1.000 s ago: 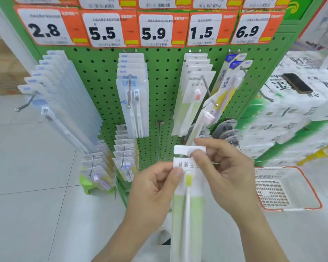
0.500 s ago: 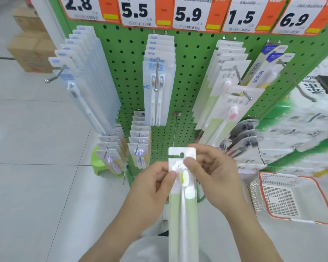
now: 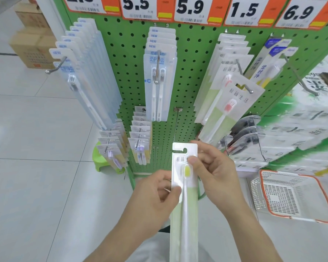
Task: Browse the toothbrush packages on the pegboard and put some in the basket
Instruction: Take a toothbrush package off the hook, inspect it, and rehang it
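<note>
I hold a long green and white toothbrush package (image 3: 184,208) upright in front of me, its yellow brush head near the top. My left hand (image 3: 155,195) pinches its left edge and my right hand (image 3: 214,173) pinches its upper right, thumb on the card. The green pegboard (image 3: 187,72) ahead carries rows of toothbrush packages (image 3: 160,72) on metal hooks. A white basket (image 3: 290,195) with an orange rim sits on the floor at the lower right, with nothing visible inside.
Orange and white price tags (image 3: 197,10) run along the top of the board. A pink-headed package (image 3: 231,110) hangs askew on its hook. Cardboard boxes (image 3: 32,38) stand at the far left, a green stool (image 3: 104,161) sits beside the board, and stacked tissue packs (image 3: 311,120) fill the right.
The view has tilted down and shifted right, so the board sits higher in frame. My left thumb has slid lower on the package; both hands still hold it.
</note>
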